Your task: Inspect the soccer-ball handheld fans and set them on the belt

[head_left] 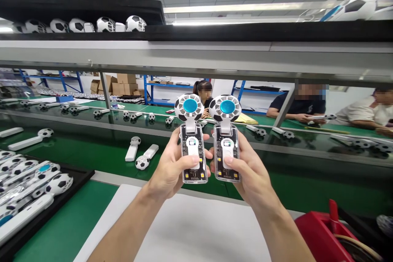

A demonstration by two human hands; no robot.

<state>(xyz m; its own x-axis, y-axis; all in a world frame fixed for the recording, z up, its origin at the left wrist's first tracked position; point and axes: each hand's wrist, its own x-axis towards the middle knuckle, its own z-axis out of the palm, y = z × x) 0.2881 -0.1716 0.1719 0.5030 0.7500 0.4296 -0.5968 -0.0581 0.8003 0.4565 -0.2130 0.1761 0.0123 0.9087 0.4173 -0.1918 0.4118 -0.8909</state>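
My left hand is closed round a small handheld fan with a football-patterned head, a blue hub and a clear handle showing its circuit board; the thumb presses the white button. My right hand grips a second, identical fan the same way. Both fans stand upright, side by side, held up above a white mat on the green bench.
A black tray at the left holds several more fans. More fans lie on the green conveyor ahead. A red tape dispenser sits at the lower right. Other people sit beyond the conveyor. A shelf overhead carries further football fans.
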